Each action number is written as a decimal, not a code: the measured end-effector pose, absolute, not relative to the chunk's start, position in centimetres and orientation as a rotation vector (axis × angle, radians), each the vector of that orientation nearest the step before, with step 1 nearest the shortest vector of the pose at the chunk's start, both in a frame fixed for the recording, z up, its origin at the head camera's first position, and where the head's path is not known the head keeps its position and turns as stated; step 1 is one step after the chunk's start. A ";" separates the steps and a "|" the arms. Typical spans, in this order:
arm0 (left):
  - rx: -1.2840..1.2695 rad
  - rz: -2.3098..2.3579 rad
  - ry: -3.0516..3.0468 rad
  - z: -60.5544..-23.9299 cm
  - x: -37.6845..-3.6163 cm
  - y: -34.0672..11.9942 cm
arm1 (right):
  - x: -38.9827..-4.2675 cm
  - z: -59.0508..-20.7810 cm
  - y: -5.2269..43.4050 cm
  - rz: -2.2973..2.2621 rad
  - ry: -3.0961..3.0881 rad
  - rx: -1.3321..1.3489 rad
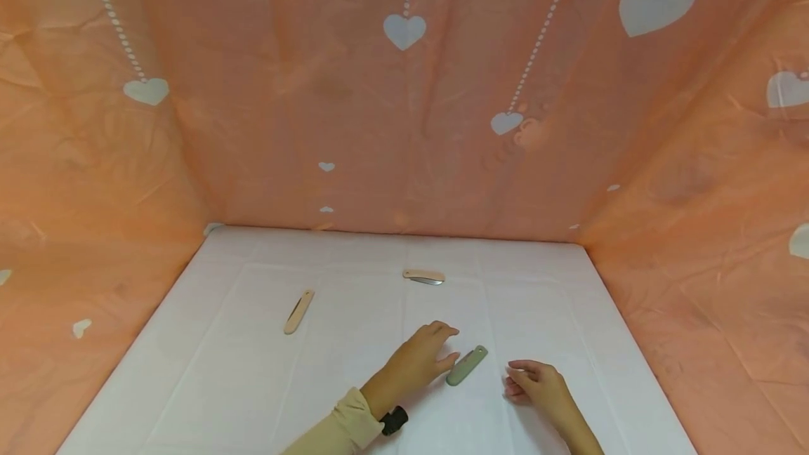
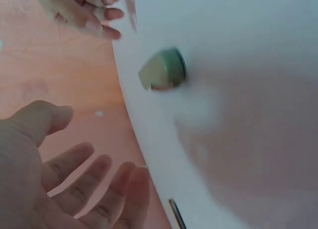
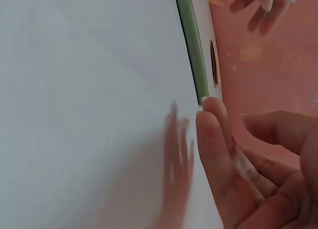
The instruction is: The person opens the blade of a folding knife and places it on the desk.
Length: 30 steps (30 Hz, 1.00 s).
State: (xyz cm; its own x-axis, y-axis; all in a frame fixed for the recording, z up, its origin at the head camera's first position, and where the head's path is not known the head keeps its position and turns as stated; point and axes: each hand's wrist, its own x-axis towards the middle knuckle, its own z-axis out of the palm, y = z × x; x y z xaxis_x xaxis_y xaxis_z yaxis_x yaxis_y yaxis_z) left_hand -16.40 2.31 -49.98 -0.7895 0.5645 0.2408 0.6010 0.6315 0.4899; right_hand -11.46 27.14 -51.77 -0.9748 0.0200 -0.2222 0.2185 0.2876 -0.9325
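A closed green folding knife (image 1: 467, 365) lies on the white table (image 1: 253, 371), seen end-on in the left wrist view (image 2: 164, 72) and lengthwise in the right wrist view (image 3: 194, 45). My left hand (image 1: 436, 350) hovers just left of it with its fingers relaxed and spread (image 2: 74, 179), holding nothing. My right hand (image 1: 527, 378) rests a short way to the knife's right, its fingers loosely curled (image 3: 238, 159) around nothing. Whether either hand touches the knife is unclear.
Two beige folding knives lie farther back: one closed (image 1: 298, 312) at the left, one (image 1: 424, 276) in the middle with its blade partly out. Orange cloth with white hearts (image 1: 404, 125) walls in the table at the back and both sides.
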 end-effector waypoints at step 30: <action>-0.848 -0.781 -2.929 -53.4 -15.1 6.5 | -13.1 -53.3 24.8 -1.995 1.950 0.130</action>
State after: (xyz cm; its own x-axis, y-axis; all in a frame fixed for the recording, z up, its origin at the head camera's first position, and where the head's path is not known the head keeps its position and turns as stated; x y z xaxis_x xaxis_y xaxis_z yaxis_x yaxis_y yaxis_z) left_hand -15.10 6.49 -53.36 -0.8546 0.5031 0.1284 0.5002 0.7314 0.4636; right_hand -13.08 24.77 -53.33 -0.9356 -0.1813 -0.3030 0.3070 0.0062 -0.9517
